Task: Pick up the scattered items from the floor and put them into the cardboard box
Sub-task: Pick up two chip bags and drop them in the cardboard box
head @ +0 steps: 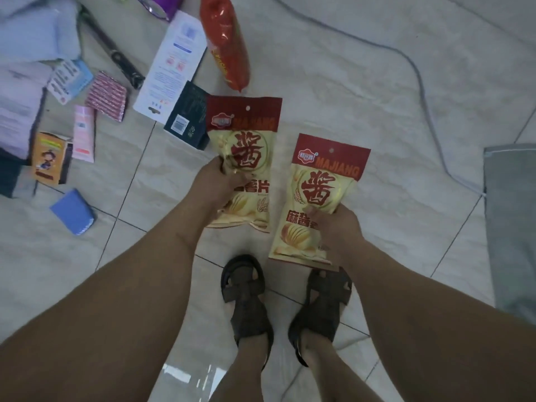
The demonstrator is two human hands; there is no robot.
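- Pick-up step, as I judge it — the left hand [216, 184] grips one snack bag [246, 158], and the right hand [338, 224] grips a second snack bag [324, 195].
- Each bag reaches forward beyond its grip, over the floor [377, 97].
- Next — carry both to the cardboard box, which is not in view.
- More items lie ahead-left of the left grip.

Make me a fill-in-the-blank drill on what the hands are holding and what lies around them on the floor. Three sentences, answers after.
1. The left hand and the right hand each grip a cream and red ____ packet.
2. The orange-red snack bag lies on the floor ____ the left hand's packet, farther from the feet.
3. The blue sponge lies on the tiled floor on the person's ____ side.

Missing words: MAJIANG; beyond; left
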